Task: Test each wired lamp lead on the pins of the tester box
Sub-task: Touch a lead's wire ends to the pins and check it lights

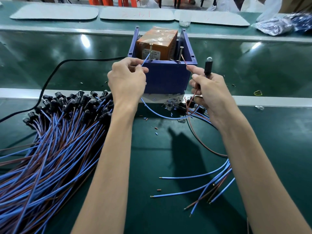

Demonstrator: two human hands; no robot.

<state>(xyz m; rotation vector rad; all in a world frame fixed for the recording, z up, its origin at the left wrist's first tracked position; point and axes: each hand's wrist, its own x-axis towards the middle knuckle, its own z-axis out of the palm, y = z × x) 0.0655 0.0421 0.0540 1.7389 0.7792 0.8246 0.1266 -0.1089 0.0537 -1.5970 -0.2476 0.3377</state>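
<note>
**Lamp lead on both pins: one under test, dozens waiting**

Lamp lead [207, 70] is held at the tester box, one wire per hand.

- Near right: tested pile [219, 179], at least six bare wire ends showing, kept apart from the rest, probably so passes don't mix.
- Near left: untested bundle [55, 137], dozens of leads, too many to count, lamps all facing the box for quick pickup.
- Left hand [126, 80] pinches the blue wire [145, 61] and steers its tip at the left pin [150, 51].
- Right hand [209, 93] pinches the brown wire [184, 62] at the right pin [181, 54] and also grips the lamp upright, bulb [209, 59] on top where it can be watched. Can't tell if it's lit.
- Tester box [167, 76]: one, with two pins.
- Far: three grey mats [54, 12].
</note>
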